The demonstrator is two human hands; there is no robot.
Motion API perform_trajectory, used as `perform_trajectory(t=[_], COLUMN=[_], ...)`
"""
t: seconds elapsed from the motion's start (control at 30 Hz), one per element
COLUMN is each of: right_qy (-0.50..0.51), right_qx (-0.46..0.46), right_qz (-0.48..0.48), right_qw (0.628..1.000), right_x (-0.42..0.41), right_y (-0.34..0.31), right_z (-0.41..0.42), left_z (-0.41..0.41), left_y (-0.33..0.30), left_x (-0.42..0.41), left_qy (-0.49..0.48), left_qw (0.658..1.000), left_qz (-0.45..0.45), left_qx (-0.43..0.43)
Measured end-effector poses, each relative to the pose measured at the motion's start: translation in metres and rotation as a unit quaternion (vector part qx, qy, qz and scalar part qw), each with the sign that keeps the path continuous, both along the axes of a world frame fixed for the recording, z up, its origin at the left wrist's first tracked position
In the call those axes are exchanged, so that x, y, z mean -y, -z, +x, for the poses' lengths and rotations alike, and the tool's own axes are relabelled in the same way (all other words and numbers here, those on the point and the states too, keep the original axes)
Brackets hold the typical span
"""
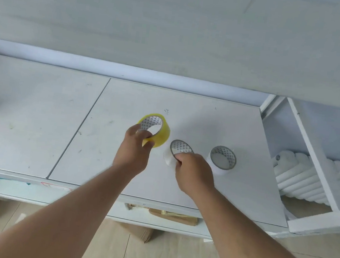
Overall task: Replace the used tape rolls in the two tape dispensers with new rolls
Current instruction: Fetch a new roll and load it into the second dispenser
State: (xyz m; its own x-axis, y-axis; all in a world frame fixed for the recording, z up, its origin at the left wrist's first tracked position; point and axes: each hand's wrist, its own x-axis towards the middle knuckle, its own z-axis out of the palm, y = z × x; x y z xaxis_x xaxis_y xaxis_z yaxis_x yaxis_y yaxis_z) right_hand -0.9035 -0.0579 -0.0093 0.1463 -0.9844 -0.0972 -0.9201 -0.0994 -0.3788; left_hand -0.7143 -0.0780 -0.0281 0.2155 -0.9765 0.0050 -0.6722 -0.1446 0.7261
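Observation:
My left hand [135,148] grips a yellow tape roll [159,135] by its rim, lifted and tilted above the white table [98,141]. Fingers of my right hand [193,173] pinch the rim of a white tape roll [170,157] with a patterned core, which sits on the table beside the yellow one. A second white tape roll [223,160] stands on the table just right of my right hand, untouched. No tape dispenser is in view.
A white shelf frame [313,152] stands at the table's right end, with a stack of white rolled tubes [301,178] inside. Cardboard boxes [174,217] lie on a lower shelf under the table's front edge. A wall rises behind the table.

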Motion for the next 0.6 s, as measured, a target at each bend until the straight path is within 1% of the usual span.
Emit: perform_trajectory(t=[0.13, 0.27, 0.3, 0.37, 0.43, 0.47, 0.5, 0.53, 0.6], right_qy=[-0.049, -0.083, -0.085, -0.068, -0.032, -0.028, -0.056, -0.119, -0.250], right_qx=[-0.078, -0.135, -0.130, -0.087, -0.003, 0.047, 0.078, 0.083, 0.034], right_qz=[-0.002, -0.002, -0.009, -0.039, -0.100, -0.142, -0.177, -0.203, -0.219], right_qw=[0.996, 0.987, 0.988, 0.993, 0.994, 0.988, 0.979, 0.968, 0.943], right_x=[0.013, 0.011, 0.009, 0.004, -0.003, -0.008, -0.014, -0.021, -0.032], right_y=[0.002, 0.004, 0.003, -0.003, -0.016, -0.025, -0.035, -0.045, -0.062], right_z=[0.012, 0.013, 0.012, 0.010, 0.008, 0.009, 0.012, 0.017, 0.028], left_z=[0.011, 0.014, 0.014, 0.014, 0.014, 0.015, 0.015, 0.015, 0.015], left_y=[-0.006, -0.010, -0.013, -0.022, -0.038, -0.047, -0.057, -0.067, -0.088], left_x=[-0.019, -0.033, -0.036, -0.045, -0.057, -0.062, -0.068, -0.074, -0.086], left_qy=[0.014, 0.017, 0.018, 0.020, 0.017, 0.016, 0.021, 0.030, 0.060], left_qw=[0.999, 0.999, 0.999, 0.999, 1.000, 1.000, 0.999, 0.999, 0.995], left_qz=[-0.036, -0.034, -0.030, -0.021, -0.002, 0.011, 0.024, 0.035, 0.038], left_qx=[-0.012, -0.013, -0.015, -0.015, -0.012, -0.008, 0.001, 0.017, 0.066])
